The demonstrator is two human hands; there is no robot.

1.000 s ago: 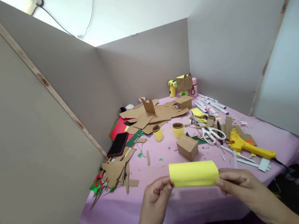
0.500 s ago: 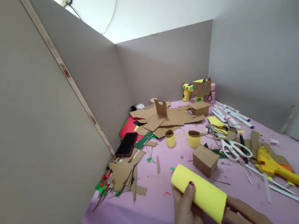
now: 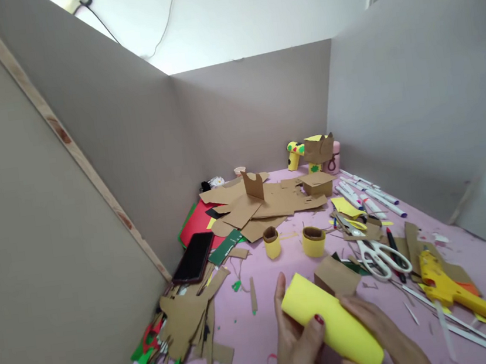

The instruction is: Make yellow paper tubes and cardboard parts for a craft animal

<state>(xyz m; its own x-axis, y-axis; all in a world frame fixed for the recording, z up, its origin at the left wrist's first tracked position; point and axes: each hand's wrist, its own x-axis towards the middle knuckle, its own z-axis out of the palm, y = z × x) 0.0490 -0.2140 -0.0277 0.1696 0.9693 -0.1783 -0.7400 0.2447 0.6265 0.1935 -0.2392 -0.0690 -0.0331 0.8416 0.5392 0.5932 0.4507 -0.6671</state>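
Note:
A yellow paper-covered tube is held between both hands near the table's front. My left hand grips its left end, thumb across the near side and fingers behind. My right hand wraps the right part, its fingers over the far upper side. Just behind the tube sits a small brown cardboard box, partly hidden by it. Farther back stand two short yellow rings with brown cardboard insides, a narrower ring and a wider ring.
White-handled scissors and a yellow hot glue gun lie at right, with white markers behind. Cardboard scraps and a phone are at left. Cardboard sheets cover the back. Grey panels enclose the table.
My right hand has moved from the tube's lower right end up onto its far side. The view has shifted slightly, and the tube now overlaps the small box.

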